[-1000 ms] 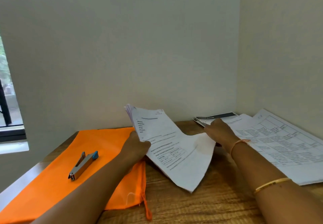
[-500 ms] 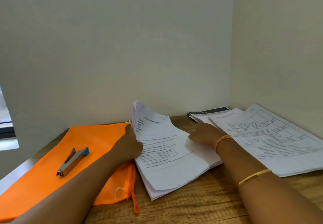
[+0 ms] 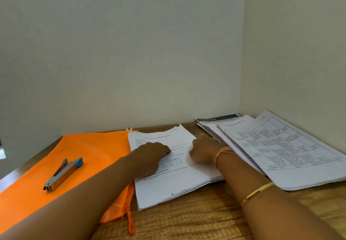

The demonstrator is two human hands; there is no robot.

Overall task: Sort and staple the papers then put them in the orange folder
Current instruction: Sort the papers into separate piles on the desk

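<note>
My left hand (image 3: 151, 153) and right hand (image 3: 203, 150) press loosely curled on the paper stack (image 3: 176, 181), gripping nothing; the stapler (image 3: 62, 174) lies unused on the orange folder (image 3: 89, 153), so stapling and filing remain.

Both forearms bare to frame edge, no sleeves visible. Left hand (image 3: 149, 157): no rings, watch or band seen. Right hand (image 3: 203, 150): thin orange thread bracelet (image 3: 223, 151) at wrist, loosely wound, a strand or two. Further up same forearm: slim gold bangle (image 3: 257, 193), plain, flat-sided, slightly oval. Fingers mostly curled under, nails not discernible.
</note>
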